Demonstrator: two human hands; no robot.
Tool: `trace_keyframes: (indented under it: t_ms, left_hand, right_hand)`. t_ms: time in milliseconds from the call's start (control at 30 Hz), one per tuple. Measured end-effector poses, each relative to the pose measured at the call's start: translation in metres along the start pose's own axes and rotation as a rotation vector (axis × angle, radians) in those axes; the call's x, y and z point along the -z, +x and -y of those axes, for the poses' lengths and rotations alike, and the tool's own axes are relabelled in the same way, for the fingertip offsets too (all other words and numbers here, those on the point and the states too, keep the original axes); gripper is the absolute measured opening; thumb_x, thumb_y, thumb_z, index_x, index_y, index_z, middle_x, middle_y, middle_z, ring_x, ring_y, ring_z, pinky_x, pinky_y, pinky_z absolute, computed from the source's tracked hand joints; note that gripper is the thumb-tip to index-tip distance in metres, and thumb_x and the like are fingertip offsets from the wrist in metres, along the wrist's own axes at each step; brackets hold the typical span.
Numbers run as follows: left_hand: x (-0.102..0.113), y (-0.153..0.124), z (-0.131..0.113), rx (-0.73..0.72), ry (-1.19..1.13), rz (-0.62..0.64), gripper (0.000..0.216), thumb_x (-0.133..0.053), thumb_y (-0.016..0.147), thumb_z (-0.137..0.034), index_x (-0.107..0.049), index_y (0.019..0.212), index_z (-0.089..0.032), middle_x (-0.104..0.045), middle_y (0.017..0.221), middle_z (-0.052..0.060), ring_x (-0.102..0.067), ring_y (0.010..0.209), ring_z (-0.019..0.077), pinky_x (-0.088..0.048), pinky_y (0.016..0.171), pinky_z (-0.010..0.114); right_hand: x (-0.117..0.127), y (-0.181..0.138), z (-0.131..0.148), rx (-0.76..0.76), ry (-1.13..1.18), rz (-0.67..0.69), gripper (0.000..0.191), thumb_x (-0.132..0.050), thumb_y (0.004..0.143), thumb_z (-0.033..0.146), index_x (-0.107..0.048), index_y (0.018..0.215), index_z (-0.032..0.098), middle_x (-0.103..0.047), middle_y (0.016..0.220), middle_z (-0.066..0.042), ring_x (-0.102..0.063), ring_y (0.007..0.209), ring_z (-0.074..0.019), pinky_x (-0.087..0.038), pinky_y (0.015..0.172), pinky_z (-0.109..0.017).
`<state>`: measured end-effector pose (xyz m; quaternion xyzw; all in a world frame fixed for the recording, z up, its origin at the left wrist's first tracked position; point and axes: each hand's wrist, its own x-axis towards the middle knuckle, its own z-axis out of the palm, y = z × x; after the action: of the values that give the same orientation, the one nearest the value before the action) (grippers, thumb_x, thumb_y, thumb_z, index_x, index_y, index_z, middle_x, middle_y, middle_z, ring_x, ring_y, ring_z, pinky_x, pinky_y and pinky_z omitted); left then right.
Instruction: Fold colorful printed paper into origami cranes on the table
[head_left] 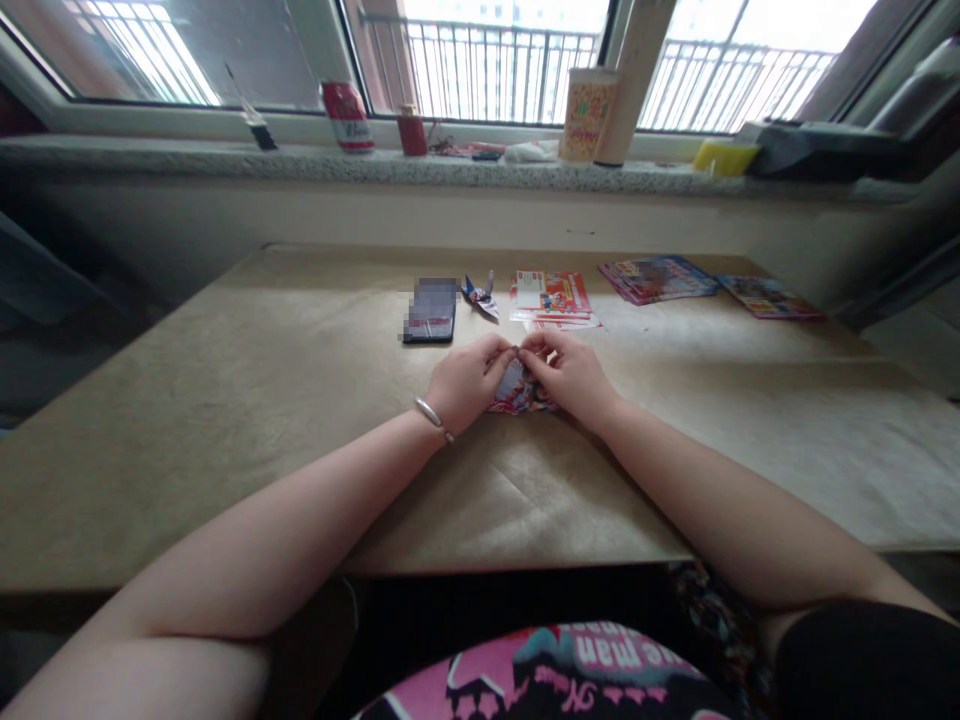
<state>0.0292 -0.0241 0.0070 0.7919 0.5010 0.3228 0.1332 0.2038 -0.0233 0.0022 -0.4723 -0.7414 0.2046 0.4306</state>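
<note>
Between my hands is a piece of printed, patterned paper [517,388], partly folded, its lower edge near the table. My left hand [472,375] pinches its top edge from the left, thumb against fingertips. From the other side, my right hand [566,372] pinches the same edge, the two sets of fingertips almost touching. My fingers cover parts of the paper, so its full shape is hidden. Just beyond my hands lies a small folded paper crane [481,296]. A dark phone [433,310] rests to the left of it.
Red and white printed sheets [555,298] lie behind my right hand. Farther right are colourful printed sheets [660,278] and another small pile [769,297]. On the windowsill [465,175] stand a red can [347,117], a red bottle [411,130] and a patterned cup [587,115].
</note>
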Motion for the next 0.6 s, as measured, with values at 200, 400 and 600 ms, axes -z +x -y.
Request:
trace_keyframes:
  t_ms: [200, 400, 600]
  left_hand:
    - [-0.0008, 0.0, -0.0002, 0.029, -0.084, -0.004, 0.028, -0.049, 0.091, -0.044, -0.063, 0.095, -0.02, -0.072, 0.084, 0.003, -0.065, 0.072, 0.017, -0.042, 0.06, 0.025]
    - [-0.0039, 0.002, 0.0042, 0.023, -0.126, -0.007, 0.027, -0.051, 0.09, -0.044, -0.062, 0.087, -0.019, -0.072, 0.086, 0.003, -0.065, 0.073, 0.0168, -0.043, 0.058, 0.024]
    - [-0.0052, 0.0042, 0.0074, 0.012, -0.117, 0.01, 0.026, -0.051, 0.09, -0.042, -0.062, 0.084, -0.019, -0.071, 0.083, 0.004, -0.064, 0.072, 0.0162, -0.044, 0.058, 0.024]
  right_hand:
    - [0.0036, 0.004, 0.0004, 0.001, -0.007, -0.025, 0.011, -0.059, 0.08, 0.03, -0.063, 0.077, 0.02, -0.061, 0.074, 0.0, -0.054, 0.066, -0.0128, -0.043, 0.062, -0.026]
    - [0.0038, 0.0067, 0.0036, -0.055, 0.003, 0.006, 0.011, -0.059, 0.078, 0.03, -0.062, 0.076, 0.02, -0.062, 0.074, 0.0, -0.053, 0.065, -0.0126, -0.042, 0.061, -0.026]
    - [0.0022, 0.0084, 0.0062, -0.063, 0.039, 0.017, 0.009, -0.057, 0.077, 0.028, -0.061, 0.076, 0.02, -0.063, 0.077, -0.001, -0.053, 0.067, -0.0128, -0.042, 0.062, -0.025]
